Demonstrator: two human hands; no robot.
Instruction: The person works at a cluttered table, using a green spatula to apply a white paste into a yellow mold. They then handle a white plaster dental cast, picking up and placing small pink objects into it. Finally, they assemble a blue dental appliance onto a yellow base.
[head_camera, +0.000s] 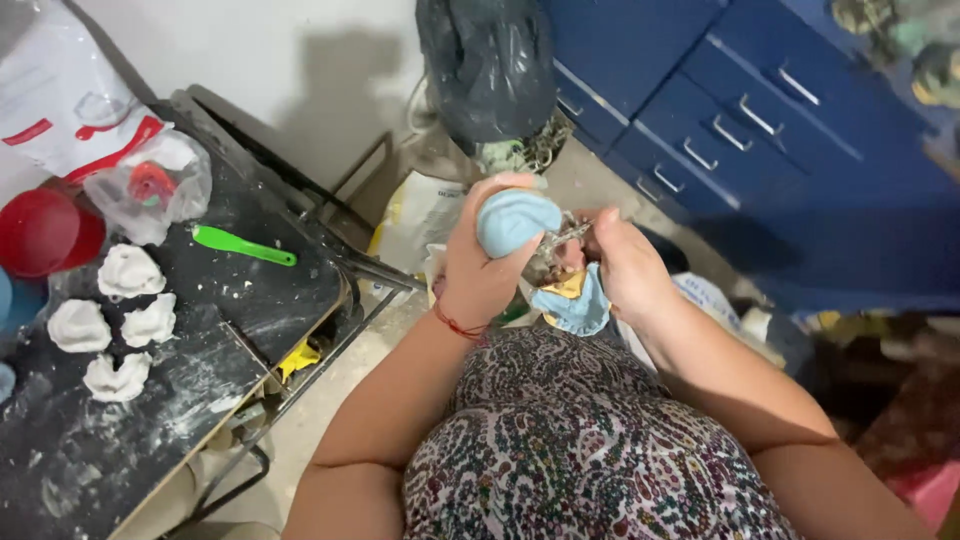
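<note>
While both hands (555, 265) grip a blue mould (515, 222), white casts (118, 322) lie leftward.

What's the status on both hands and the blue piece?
Left hand gripping light-blue rubbery mould. Right hand at its lower flap, fingers closed. Held over lap, clear of the dusty black table; nothing blocking.

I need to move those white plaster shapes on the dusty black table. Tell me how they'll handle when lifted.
The white plaster shapes look stiff, not floppy. Their thin ruffled edges seem likely to chip, so probably fragile. The white powder around them on the black table suggests they may shed dust and feel chalky rather than slippery.
</note>
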